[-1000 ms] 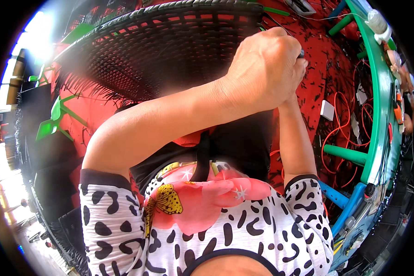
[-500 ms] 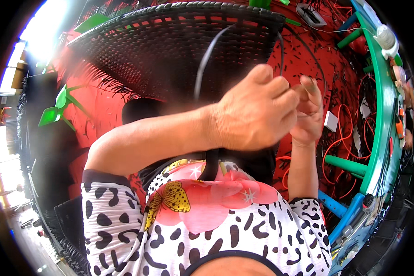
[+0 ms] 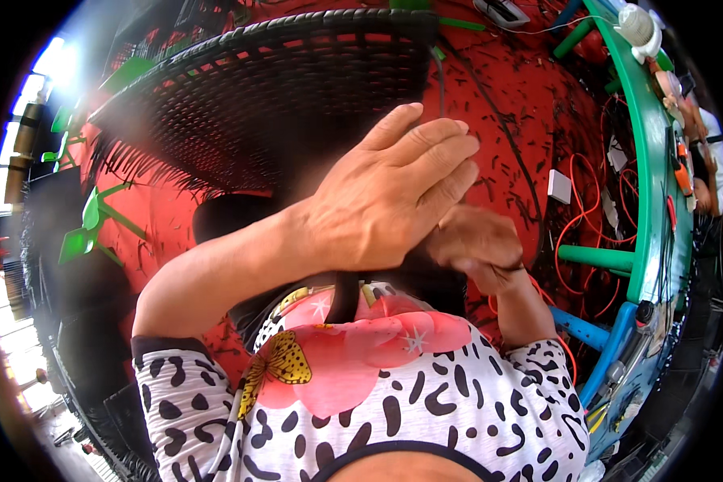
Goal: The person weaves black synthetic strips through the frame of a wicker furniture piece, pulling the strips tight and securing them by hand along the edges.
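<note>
The black wicker panel [image 3: 289,84] at 11 o'clock looks mostly woven; loose ends [image 3: 124,161] seem unfinished. I can't tell if left hand [image 3: 381,193] or right hand [image 3: 482,241] grips anything.

Right hand [image 3: 482,245] blurred, partly behind left hand [image 3: 377,197]; cannot tell whether it grips anything. Left palm and thumb hidden. Woven wicker panel [image 3: 273,88] beyond hands: lower part blurred, partly covered by left hand. Co-worker [image 3: 716,153], far right of hands, cut off by view's edge.
</note>
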